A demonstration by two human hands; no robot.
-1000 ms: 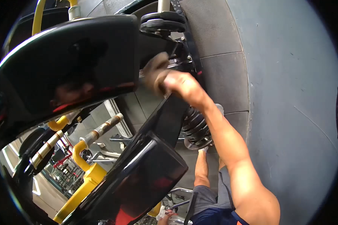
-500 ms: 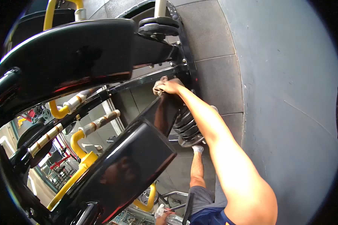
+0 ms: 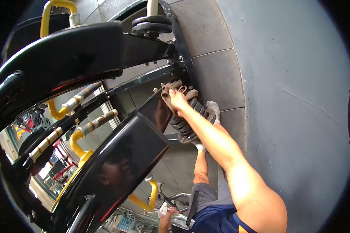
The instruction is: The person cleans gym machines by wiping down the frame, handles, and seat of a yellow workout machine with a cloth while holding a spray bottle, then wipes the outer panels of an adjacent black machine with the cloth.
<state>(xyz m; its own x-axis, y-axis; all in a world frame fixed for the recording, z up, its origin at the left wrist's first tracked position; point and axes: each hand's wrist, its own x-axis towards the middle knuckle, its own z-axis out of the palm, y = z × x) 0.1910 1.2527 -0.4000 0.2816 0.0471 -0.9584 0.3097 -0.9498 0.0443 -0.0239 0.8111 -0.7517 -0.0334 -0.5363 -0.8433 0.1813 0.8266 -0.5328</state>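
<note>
My right hand (image 3: 179,101) is closed on a crumpled brown-grey rag (image 3: 167,93), its arm stretched out from the lower right. The rag is at the far end of a glossy black machine arm (image 3: 122,155), by a stack of black weight plates (image 3: 188,120). Part of the rag bunches up above the fingers. Low in the view, near my body, my left hand (image 3: 166,220) is wrapped round a clear plastic bottle (image 3: 179,220). The bottle's lower part is partly hidden by my clothing.
A second black machine arm (image 3: 66,58) with plates (image 3: 151,25) lies beyond. Yellow handles (image 3: 153,196) and worn metal pegs (image 3: 99,121) jut out at the left. My feet (image 3: 213,108) are on dark floor tiles beside a grey wall (image 3: 291,97).
The rag and my right hand have moved off the top of the machine arm toward the weight plates, and more of the rag shows. My left hand still holds the bottle. The view has shifted slightly.
</note>
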